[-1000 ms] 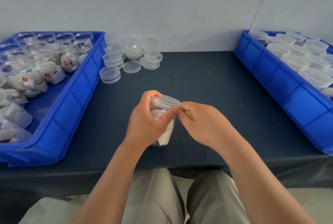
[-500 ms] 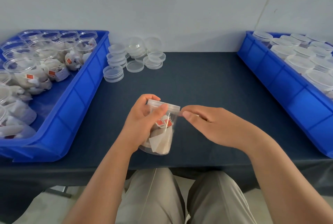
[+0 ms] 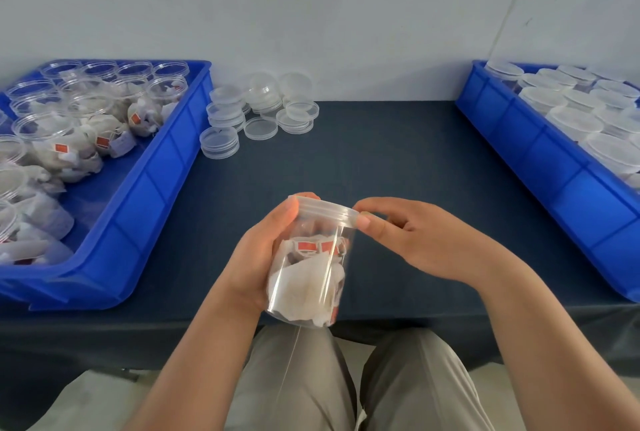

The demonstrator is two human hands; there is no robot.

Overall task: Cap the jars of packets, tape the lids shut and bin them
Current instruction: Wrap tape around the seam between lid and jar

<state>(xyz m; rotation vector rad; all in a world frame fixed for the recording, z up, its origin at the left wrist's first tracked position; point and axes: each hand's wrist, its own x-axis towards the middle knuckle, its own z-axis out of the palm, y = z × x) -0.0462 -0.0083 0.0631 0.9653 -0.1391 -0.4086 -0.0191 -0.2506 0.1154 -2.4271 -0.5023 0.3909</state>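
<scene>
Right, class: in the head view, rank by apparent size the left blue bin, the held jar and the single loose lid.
Left blue bin; held jar; single loose lid. Nearness to the camera enlarges the jar.

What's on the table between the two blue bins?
In the head view, stacks of clear lids sit by the left bin, at the back. Nearer, the left hand grips a capped jar; the right hand pinches its rim. Elsewhere, bare table.

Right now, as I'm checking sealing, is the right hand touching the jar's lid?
Touching. The head view shows the right hand pinching the lid rim while the left hand grips the jar.
</scene>
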